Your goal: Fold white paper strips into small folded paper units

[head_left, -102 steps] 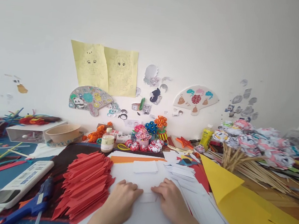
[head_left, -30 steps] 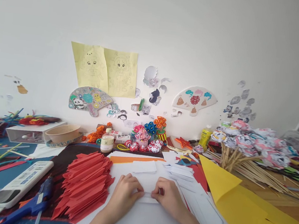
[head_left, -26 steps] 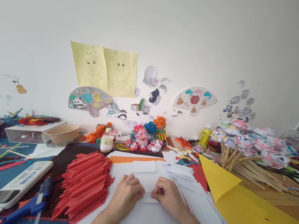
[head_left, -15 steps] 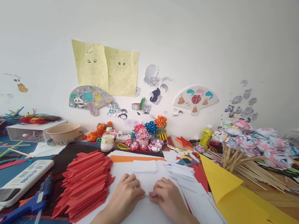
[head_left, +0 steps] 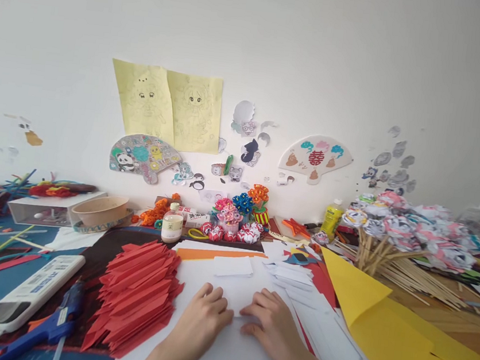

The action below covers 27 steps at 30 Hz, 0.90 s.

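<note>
A white paper piece lies between my hands, low over a larger white sheet, and its outline is hard to make out against it. My left hand is closed, fingers curled and thumb tip at the piece's left side. My right hand bends round its right side, with a small gap showing between thumb and forefinger. Just beyond the fingers rests a small stack of white paper. To the left is a heap of folded red paper strips.
White folded slips and yellow sheets spread to the right. A blue glue gun and a white power strip lie left. At the back stand a small bottle, a bowl and paper flowers on sticks.
My right thumb and forefinger have parted slightly. Both hands have shifted only a little, and the whole view has moved slightly. The surrounding objects stay in place.
</note>
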### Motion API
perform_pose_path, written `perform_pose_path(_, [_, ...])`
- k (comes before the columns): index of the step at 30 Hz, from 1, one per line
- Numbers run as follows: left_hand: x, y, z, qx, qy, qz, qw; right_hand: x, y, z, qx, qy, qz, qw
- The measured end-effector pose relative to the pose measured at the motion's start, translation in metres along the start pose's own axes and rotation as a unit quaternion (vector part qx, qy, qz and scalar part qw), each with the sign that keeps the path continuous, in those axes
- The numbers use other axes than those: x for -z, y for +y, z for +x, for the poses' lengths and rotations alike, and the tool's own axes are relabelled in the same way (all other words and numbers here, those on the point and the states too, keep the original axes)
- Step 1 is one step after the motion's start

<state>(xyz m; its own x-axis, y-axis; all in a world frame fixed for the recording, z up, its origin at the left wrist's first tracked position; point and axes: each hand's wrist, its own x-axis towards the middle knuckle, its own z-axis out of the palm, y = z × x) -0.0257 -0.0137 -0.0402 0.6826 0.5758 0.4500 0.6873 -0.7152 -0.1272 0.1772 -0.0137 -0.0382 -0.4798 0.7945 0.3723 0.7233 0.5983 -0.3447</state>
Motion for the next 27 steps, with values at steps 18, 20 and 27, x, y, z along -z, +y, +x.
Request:
perform_pose_path(18, [-0.0007,-0.0013,-0.0015,-0.004,-0.002,-0.007,1.000,-0.0053,-0.0060,-0.0007,-0.017,-0.005,-0.041,0.999])
perform_pose_path(20, [-0.0002,-0.0008,-0.0013,-0.012,-0.012,-0.007,1.000,-0.0049,-0.0064,-0.0006,-0.017,-0.005,-0.053,0.998])
perform_pose_path(27, [0.0025,0.0001,0.0006,-0.026,-0.047,0.002,0.999,-0.0021,-0.0075,-0.0026,-0.053,-0.018,-0.035,0.998])
